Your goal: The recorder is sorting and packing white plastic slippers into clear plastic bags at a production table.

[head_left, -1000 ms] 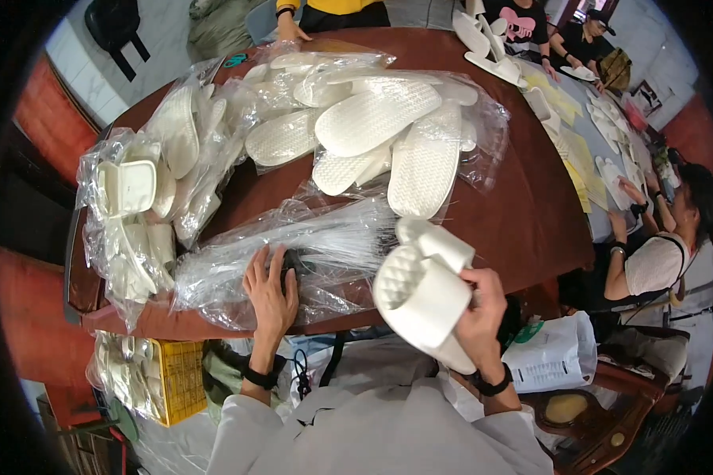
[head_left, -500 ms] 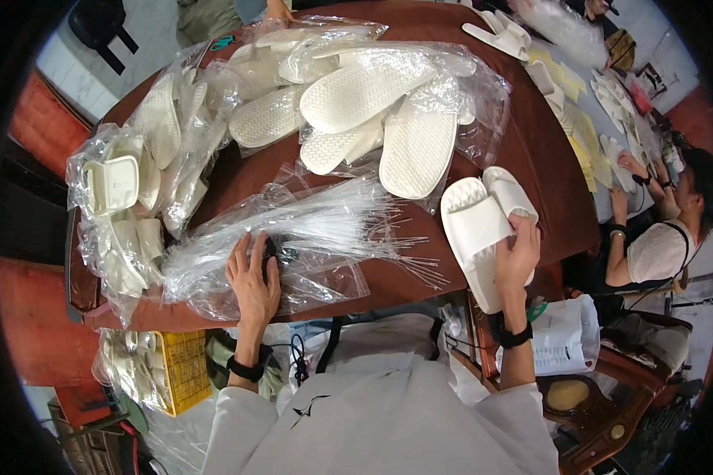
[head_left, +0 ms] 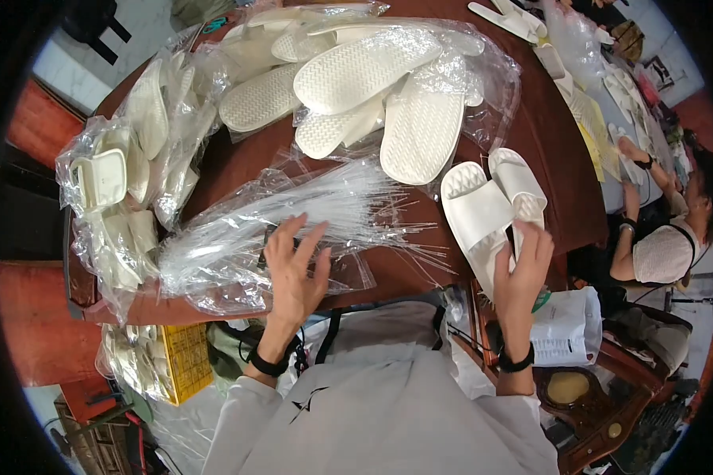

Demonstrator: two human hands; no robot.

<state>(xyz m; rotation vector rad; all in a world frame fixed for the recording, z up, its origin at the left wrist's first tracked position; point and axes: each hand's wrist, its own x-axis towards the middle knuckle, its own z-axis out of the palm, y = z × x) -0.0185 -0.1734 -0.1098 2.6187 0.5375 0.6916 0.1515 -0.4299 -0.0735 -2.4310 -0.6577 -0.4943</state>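
Observation:
A pair of white slippers (head_left: 475, 207) lies at the right of the brown-covered table, toes pointing away. My right hand (head_left: 524, 265) is bent round the heel end of the right slipper (head_left: 521, 190), thumb on the side facing the left one. The hand hides part of that heel. My left hand (head_left: 297, 269), fingers spread and holding nothing, hovers over the near side of a bundle of thin clear plastic ties (head_left: 317, 204). These lie on a crumpled clear plastic bag (head_left: 214, 297). A small dark object, mostly hidden, is beside my left fingers.
Bagged cream slippers (head_left: 364, 71) cover the table's far side, and more are heaped at the left (head_left: 103, 182). A yellow crate (head_left: 188, 364) stands below the left edge. At the right, a person (head_left: 665, 245) works at another table; a white bag (head_left: 566, 324) hangs nearer me.
My left hand has lifted from the ties and moved right, fingers spreading. My right hand has slid back from the slippers' straps toward the heels.

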